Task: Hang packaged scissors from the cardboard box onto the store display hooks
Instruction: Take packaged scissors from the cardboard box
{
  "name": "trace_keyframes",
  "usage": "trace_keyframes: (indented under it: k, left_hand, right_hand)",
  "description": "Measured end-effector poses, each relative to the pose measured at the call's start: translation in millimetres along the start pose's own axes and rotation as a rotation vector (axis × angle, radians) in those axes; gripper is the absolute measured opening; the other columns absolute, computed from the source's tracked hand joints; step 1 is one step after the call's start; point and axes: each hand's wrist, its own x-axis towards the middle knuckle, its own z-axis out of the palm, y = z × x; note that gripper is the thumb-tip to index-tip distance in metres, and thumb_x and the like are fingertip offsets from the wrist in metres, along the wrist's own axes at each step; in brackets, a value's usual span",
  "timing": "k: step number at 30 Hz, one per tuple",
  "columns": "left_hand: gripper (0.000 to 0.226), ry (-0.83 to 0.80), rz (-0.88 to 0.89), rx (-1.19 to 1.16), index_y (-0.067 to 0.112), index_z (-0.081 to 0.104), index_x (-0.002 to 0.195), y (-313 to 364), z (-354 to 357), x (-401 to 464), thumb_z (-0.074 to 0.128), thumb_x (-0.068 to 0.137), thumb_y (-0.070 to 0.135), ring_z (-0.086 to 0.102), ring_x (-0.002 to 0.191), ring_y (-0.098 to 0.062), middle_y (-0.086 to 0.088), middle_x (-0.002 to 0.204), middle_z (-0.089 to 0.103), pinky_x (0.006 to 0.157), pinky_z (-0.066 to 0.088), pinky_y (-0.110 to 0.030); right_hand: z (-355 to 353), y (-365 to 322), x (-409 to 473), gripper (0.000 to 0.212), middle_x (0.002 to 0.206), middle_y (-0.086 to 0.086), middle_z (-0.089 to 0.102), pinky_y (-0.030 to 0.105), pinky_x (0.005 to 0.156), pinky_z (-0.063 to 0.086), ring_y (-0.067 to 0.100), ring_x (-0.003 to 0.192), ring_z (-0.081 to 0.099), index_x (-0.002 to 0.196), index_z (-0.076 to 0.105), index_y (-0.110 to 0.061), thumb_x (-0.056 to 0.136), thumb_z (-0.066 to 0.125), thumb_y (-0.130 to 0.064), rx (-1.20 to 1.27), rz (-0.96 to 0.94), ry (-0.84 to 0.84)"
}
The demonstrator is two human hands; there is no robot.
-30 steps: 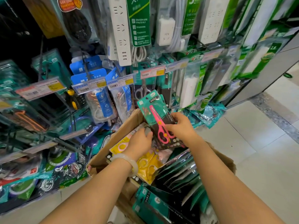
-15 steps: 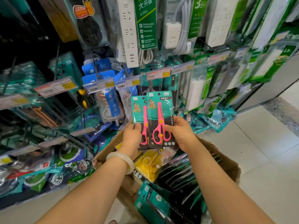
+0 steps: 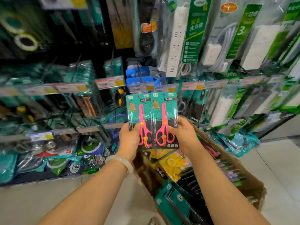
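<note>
Scissor packs (image 3: 151, 120) side by side, upright, left hand (image 3: 129, 140) gripping one, right hand (image 3: 185, 135) the other

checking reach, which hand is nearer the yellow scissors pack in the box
Right. The right hand is almost directly above the yellow scissors pack; the left hand is up and further left.
</note>
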Motion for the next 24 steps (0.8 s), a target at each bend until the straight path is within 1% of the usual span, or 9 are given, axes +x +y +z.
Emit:
trace_keyframes:
  k: [2, 4, 7, 9, 12, 17, 19, 21, 24]
  left_hand:
    - [0.010, 0.025, 0.045, -0.029, 0.010, 0.058, 0.097, 4.2, -22.3, -5.3, 0.051, 0.096, 0.018, 0.051, 0.069, -0.015, -0.003, 0.082, 0.058, 0.064, 0.040, -0.028]
    - [0.008, 0.064, 0.078, -0.055, 0.014, 0.059, 0.097, 5.9, -49.0, -11.2, 0.052, 0.095, 0.017, 0.053, 0.071, -0.014, -0.002, 0.083, 0.060, 0.066, 0.043, -0.029]
    - [0.007, 0.128, 0.103, -0.108, 0.019, 0.060, 0.092, 6.2, -95.5, -19.6, 0.054, 0.095, 0.016, 0.057, 0.079, -0.018, -0.004, 0.090, 0.064, 0.071, 0.046, -0.030]
    - [0.007, 0.164, 0.116, -0.131, 0.019, 0.061, 0.093, 5.5, -129.9, -25.1, 0.055, 0.094, 0.015, 0.061, 0.078, -0.016, -0.002, 0.088, 0.067, 0.070, 0.049, -0.027]
    - [0.011, 0.217, 0.116, -0.141, 0.022, 0.060, 0.087, 1.6, -180.5, -33.2, 0.056, 0.094, 0.016, 0.062, 0.074, -0.015, -0.001, 0.084, 0.067, 0.066, 0.052, -0.027]
    - [0.009, 0.309, 0.124, -0.160, 0.017, 0.060, 0.095, -8.6, -269.4, -53.2, 0.052, 0.096, 0.013, 0.058, 0.063, -0.005, 0.006, 0.077, 0.064, 0.046, 0.045, -0.009]
    - [0.010, 0.352, 0.132, -0.172, 0.016, 0.061, 0.097, -16.4, -305.1, -63.0, 0.051, 0.096, 0.011, 0.059, 0.066, -0.006, 0.006, 0.078, 0.065, 0.049, 0.047, -0.011]
    - [0.010, 0.406, 0.128, -0.165, 0.015, 0.062, 0.098, -25.2, -339.7, -72.1, 0.053, 0.095, 0.012, 0.059, 0.069, -0.011, 0.003, 0.080, 0.065, 0.057, 0.050, -0.019]
    - [0.006, 0.500, 0.104, -0.183, 0.014, 0.062, 0.095, -38.4, -389.5, -85.0, 0.056, 0.093, 0.013, 0.062, 0.068, -0.013, 0.001, 0.079, 0.067, 0.061, 0.051, -0.027]
  right_hand:
    - [20.3, -5.0, -9.1, 0.034, 0.109, 0.007, 0.070, 0.047, 0.096, 0.049, 0.025, 0.103, 0.065, 0.107, 0.059, -0.017, 0.079, 0.070, -0.001, 0.004, -0.044, -0.041]
    - [44.6, -8.1, -20.3, 0.038, 0.115, 0.008, 0.067, 0.043, 0.097, 0.049, 0.023, 0.106, 0.064, 0.112, 0.057, -0.014, 0.080, 0.069, 0.000, 0.013, -0.078, -0.089]
    - [88.6, -6.8, -37.5, 0.034, 0.118, 0.010, 0.065, 0.048, 0.099, 0.046, 0.027, 0.111, 0.061, 0.103, 0.058, -0.021, 0.080, 0.069, 0.002, 0.006, -0.108, -0.151]
    - [120.4, -2.5, -49.6, 0.034, 0.119, 0.012, 0.064, 0.050, 0.101, 0.045, 0.030, 0.114, 0.059, 0.100, 0.057, -0.022, 0.080, 0.068, 0.004, 0.011, -0.120, -0.176]
    - [165.6, 5.0, -70.4, 0.035, 0.114, 0.008, 0.066, 0.051, 0.100, 0.046, 0.029, 0.111, 0.061, 0.104, 0.056, -0.020, 0.081, 0.066, 0.004, 0.011, -0.100, -0.230]
    - [243.6, 20.5, -110.0, 0.042, 0.116, 0.004, 0.067, 0.046, 0.098, 0.048, 0.025, 0.108, 0.063, 0.120, 0.054, -0.017, 0.083, 0.067, -0.001, -0.048, -0.064, -0.349]
    - [275.9, 28.7, -126.8, 0.043, 0.116, 0.004, 0.066, 0.046, 0.097, 0.049, 0.025, 0.107, 0.064, 0.120, 0.054, -0.018, 0.082, 0.068, -0.004, -0.079, -0.056, -0.392]
    - [307.4, 38.2, -143.1, 0.046, 0.116, 0.005, 0.067, 0.045, 0.095, 0.051, 0.025, 0.105, 0.064, 0.124, 0.053, -0.015, 0.082, 0.069, -0.004, -0.096, -0.046, -0.440]
    - [353.8, 51.0, -168.0, 0.047, 0.109, 0.005, 0.069, 0.039, 0.087, 0.055, 0.021, 0.096, 0.068, 0.127, 0.051, -0.013, 0.084, 0.066, 0.000, -0.109, -0.037, -0.522]
